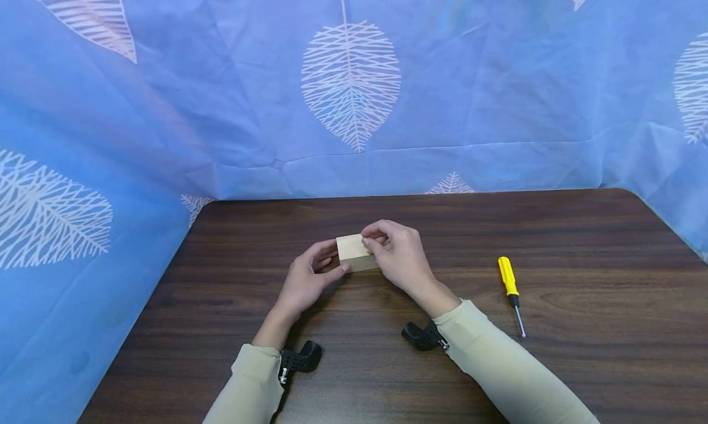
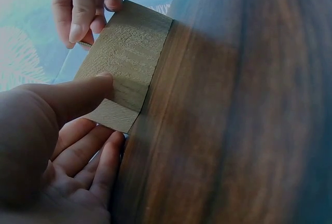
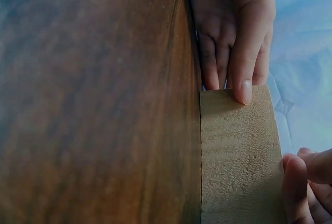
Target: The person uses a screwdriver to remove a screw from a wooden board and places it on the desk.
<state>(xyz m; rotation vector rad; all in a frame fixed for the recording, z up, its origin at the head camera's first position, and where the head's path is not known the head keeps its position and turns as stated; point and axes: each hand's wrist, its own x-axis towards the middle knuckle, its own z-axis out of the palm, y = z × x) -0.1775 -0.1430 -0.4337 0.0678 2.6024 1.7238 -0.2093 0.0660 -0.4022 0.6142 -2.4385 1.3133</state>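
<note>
A pale wooden block (image 1: 351,247) rests on the dark table near its far middle. My left hand (image 1: 306,279) holds the block's left end, thumb on the near face and the other fingers around the far side. At the top right of the block is my right hand (image 1: 402,258), its thumb and fingers pinching a small, thin ridged piece that looks like a screw (image 2: 86,43). Its tip is hidden, so I cannot tell whether it is in the wood. In the right wrist view, the left thumb presses on the end of the block (image 3: 236,146).
A yellow-handled screwdriver (image 1: 507,278) lies to the right of the hands, its metal tip toward the near side. Brown wood-grain table (image 1: 597,301) extends around. Behind it hangs a blue cloth (image 1: 249,92) with white leaf prints. Each wrist carries a black camera mount (image 1: 303,357).
</note>
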